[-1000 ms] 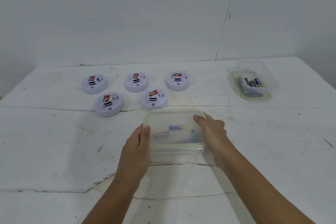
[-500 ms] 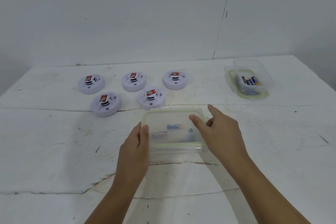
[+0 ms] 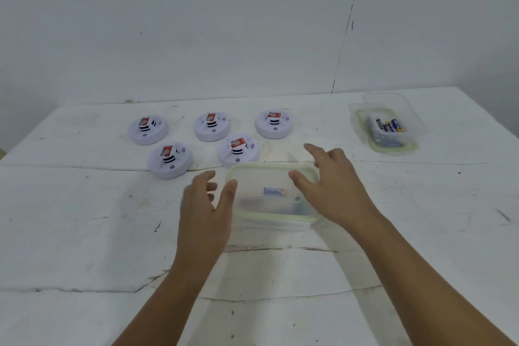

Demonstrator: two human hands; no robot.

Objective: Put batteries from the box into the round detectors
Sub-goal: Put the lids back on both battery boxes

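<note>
From my seat I see a clear plastic box (image 3: 271,196) with rounded corners and a pale green rim sitting near the middle of the scuffed, cracked white table (image 3: 84,219); its frosted lid is on, and through it I can make out a blue battery (image 3: 275,191) and some blurred shapes I cannot name. My left hand (image 3: 206,205) is at the box's left edge, fingers spread and loosely bent, the thumb tip touching or just at the rim, gripping nothing. My right hand (image 3: 331,188) hovers over the box's right side with fingers splayed, the thumb over the lid and the forefinger pointing past the far corner; whether it touches the lid I cannot tell, but it holds nothing. Beyond the box lie five round white detectors, smooth domed discs each with a raised centre, dark slots and a red label: three in the far row (image 3: 148,128) (image 3: 212,126) (image 3: 273,123) and two nearer (image 3: 170,159) (image 3: 238,150), the last just beside the box's far left corner. Well apart to the right stands a second clear container (image 3: 391,128), open, with blue cylindrical batteries inside and its lid tucked under or behind it.
</note>
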